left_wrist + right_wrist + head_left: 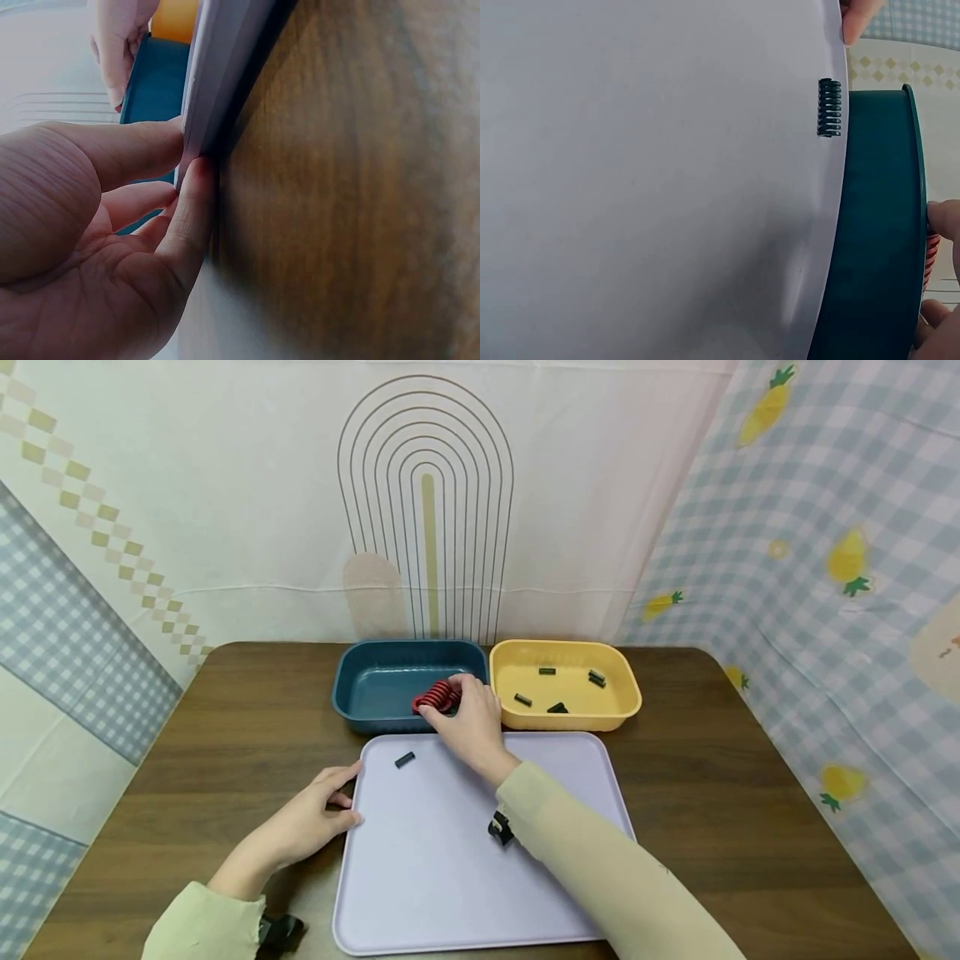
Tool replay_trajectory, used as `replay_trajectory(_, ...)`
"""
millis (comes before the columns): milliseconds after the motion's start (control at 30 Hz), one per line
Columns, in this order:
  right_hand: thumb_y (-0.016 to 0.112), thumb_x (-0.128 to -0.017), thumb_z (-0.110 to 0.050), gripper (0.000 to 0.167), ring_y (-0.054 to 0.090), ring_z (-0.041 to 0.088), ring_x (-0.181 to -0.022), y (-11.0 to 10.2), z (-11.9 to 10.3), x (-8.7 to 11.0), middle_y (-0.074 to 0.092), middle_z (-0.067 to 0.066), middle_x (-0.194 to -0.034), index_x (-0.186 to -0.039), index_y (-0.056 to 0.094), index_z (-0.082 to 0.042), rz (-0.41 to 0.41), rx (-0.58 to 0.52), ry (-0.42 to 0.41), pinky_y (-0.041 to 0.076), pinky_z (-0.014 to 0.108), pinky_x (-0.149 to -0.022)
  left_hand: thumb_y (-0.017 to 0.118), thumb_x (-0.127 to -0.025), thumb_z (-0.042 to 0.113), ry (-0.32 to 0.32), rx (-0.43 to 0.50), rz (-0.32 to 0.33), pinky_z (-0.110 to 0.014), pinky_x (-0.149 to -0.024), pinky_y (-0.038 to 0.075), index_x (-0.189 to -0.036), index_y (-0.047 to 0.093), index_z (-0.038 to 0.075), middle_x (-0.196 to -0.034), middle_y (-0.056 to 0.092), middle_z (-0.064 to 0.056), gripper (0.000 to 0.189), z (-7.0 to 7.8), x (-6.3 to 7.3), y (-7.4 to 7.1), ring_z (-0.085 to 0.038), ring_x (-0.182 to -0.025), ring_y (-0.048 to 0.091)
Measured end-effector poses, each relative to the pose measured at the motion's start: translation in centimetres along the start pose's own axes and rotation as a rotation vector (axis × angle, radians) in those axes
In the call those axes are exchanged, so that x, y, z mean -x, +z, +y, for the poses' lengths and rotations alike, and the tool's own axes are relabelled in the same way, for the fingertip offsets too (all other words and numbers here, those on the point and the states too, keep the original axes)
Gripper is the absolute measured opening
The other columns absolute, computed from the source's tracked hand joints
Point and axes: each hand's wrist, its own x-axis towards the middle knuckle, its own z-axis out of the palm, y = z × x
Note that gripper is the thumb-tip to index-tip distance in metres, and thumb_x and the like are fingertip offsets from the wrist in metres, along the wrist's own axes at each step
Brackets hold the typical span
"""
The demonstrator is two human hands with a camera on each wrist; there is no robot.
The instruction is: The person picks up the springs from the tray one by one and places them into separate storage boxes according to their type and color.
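My right hand [474, 722] reaches over the near right part of the blue bin [367, 720]. Its thumb and fingertips hold red coil springs [435, 695] there; the right wrist view shows a red spring [931, 259] between thumb and fingers, just past the bin's rim. My left hand [307, 822] rests at the left edge of the pale lilac tray [450, 877]. In the left wrist view, the fingertips [196, 172] touch the tray's rim. A small dark green spring [405, 760] lies near the tray's far left corner.
The yellow bin [630, 710] stands right of the blue one, with several dark green springs [547, 671] spread on its floor. Both bins sit behind the tray on a brown wooden table [720, 793]. Patterned cloth [262, 485] hangs behind and at the sides.
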Motion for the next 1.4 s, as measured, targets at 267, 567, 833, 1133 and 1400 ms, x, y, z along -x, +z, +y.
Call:
replay_trajectory(267, 0.071, -0.088, -0.038, 0.05, 0.05, 0.022, -0.104, -0.3, 0.1, -0.4, 0.058, 0.008, -0.114, -0.124, 0.055, -0.008, 0.001, -0.038, 0.035, 0.038, 0.041, -0.092, 0.067, -0.09, 0.006, -0.027, -0.012, 0.001, -0.026, -0.081, 0.048, -0.15, 0.031, 0.002, -0.142, 0.036, -0.016, 0.07, -0.1, -0.2, 0.2, -0.024, -0.105, 0.053)
replay_trajectory(567, 0.069, -0.09, -0.035, 0.047, 0.05, 0.022, -0.102, -0.7, 0.1, -0.7, 0.058, 0.01, -0.114, -0.125, 0.056, -0.007, -0.014, -0.034, 0.032, 0.039, 0.04, -0.089, 0.067, -0.09, 0.005, -0.023, -0.009, -0.001, -0.025, -0.08, 0.048, -0.15, 0.031, 0.002, -0.141, 0.037, -0.015, 0.07, -0.1, -0.2, 0.3, -0.024, -0.105, 0.052)
replay_trajectory(833, 0.07, -0.089, -0.039, 0.048, 0.048, 0.017, -0.105, -0.9, 0.4, -0.1, 0.056, 0.004, -0.119, -0.128, 0.057, -0.014, -0.065, -0.07, -0.058, 0.042, 0.037, -0.089, 0.067, -0.09, 0.006, -0.015, 0.001, -0.002, -0.025, -0.08, 0.049, -0.15, 0.031, 0.001, -0.141, 0.036, -0.017, 0.07, 0.1, -0.1, 0.1, -0.024, -0.105, 0.053)
replay_trajectory(1133, 0.072, -0.085, -0.045, 0.057, 0.052, 0.018, -0.106, -1.3, 0.0, 1.2, 0.056, 0.004, -0.123, -0.132, 0.055, -0.018, -0.223, -0.221, -0.205, 0.045, 0.035, -0.089, 0.067, -0.09, 0.006, -0.032, -0.02, -0.002, -0.028, -0.081, 0.049, -0.15, 0.031, 0.002, -0.141, 0.036, -0.015, 0.07, -0.1, -0.2, 0.1, -0.024, -0.106, 0.052)
replay_trajectory(1400, 0.076, -0.083, -0.035, 0.057, 0.054, 0.025, -0.105, -0.9, -0.5, 2.9, 0.055, 0.007, -0.125, -0.131, 0.056, -0.011, -0.356, -0.289, -0.271, 0.048, 0.041, -0.086, 0.066, -0.091, 0.007, -0.037, -0.018, -0.006, -0.029, -0.082, 0.049, -0.151, 0.031, 0.004, -0.142, 0.036, -0.014, 0.07, -0.1, -0.2, 0.0, -0.024, -0.107, 0.052)
